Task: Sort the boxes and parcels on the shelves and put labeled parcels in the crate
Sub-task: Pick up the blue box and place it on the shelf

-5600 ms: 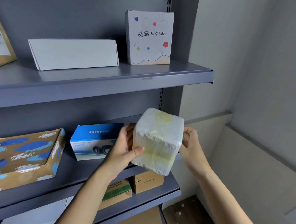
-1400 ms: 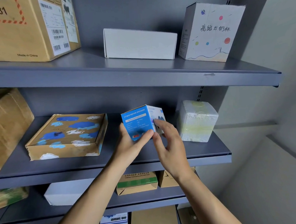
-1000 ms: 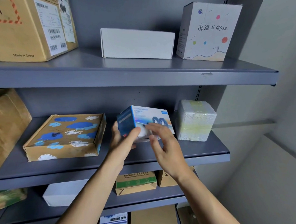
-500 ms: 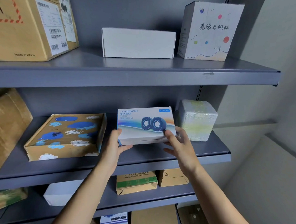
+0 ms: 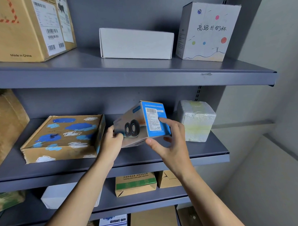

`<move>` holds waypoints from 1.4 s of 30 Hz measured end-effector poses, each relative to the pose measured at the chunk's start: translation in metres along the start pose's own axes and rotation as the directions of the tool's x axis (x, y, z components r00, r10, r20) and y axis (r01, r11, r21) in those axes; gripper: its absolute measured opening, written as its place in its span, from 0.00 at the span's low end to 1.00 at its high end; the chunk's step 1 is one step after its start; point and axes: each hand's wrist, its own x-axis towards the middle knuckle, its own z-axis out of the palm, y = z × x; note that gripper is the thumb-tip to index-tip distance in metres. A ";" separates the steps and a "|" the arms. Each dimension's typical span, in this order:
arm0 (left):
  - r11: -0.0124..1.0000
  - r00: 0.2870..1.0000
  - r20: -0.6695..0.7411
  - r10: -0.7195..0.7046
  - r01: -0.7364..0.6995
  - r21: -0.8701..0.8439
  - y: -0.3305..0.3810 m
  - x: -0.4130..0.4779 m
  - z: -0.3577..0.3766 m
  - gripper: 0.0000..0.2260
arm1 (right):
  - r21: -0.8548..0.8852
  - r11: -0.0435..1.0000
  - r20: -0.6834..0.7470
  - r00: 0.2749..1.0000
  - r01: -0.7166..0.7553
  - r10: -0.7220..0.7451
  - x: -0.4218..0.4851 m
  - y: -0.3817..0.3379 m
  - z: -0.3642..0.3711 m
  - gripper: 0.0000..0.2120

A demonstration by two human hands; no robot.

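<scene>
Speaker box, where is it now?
Head view, centre: the speaker box is held tilted over the middle shelf by the left hand and right hand, between the painted box on its left and the foam block on its right.

Grey metal shelving unit [image 5: 126, 78] fills the view from 9 round to 1 o'clock, plain pale wall [image 5: 276, 49] with a ledge [image 5: 243, 124] over at 3, soft even light.

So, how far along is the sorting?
Hard to call much done: the foam block sits on the middle shelf, and no crate is in view. In hand: the left hand and right hand grip the tilted speaker box, barcode sticker showing. Left: the labelled brown carton and others sit shelved.
</scene>
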 end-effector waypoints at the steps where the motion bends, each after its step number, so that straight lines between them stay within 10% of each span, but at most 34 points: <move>1: 1.000 1.000 -0.005 -0.011 0.011 0.003 -0.001 0.001 0.001 0.20 | -0.001 1.000 0.009 1.000 0.006 -0.006 0.000 -0.001 0.000 0.30; 10: 0.966 0.973 0.012 -0.230 0.229 -0.119 0.005 -0.010 -0.002 0.28 | 0.064 0.998 0.031 1.000 0.000 -0.002 0.002 -0.004 -0.001 0.23; 15: 0.965 0.995 -0.013 -0.094 0.088 -0.247 0.010 -0.012 -0.004 0.07 | 0.044 0.989 -0.089 0.986 -0.139 0.143 0.006 -0.002 -0.005 0.22; 29: 0.920 0.995 -0.066 -0.070 0.039 -0.390 0.020 -0.014 -0.011 0.12 | -0.001 0.957 -0.039 0.956 -0.291 0.291 0.005 0.010 -0.012 0.16; 35: 0.913 0.967 0.005 0.254 -0.238 -0.330 0.012 -0.019 -0.020 0.19 | 0.079 0.931 0.004 0.934 -0.357 0.358 -0.002 0.010 -0.017 0.16; 42: 0.916 0.949 0.006 0.314 -0.301 -0.266 0.002 -0.015 -0.026 0.28 | 0.120 0.915 0.090 0.922 -0.386 0.377 -0.005 0.011 -0.019 0.22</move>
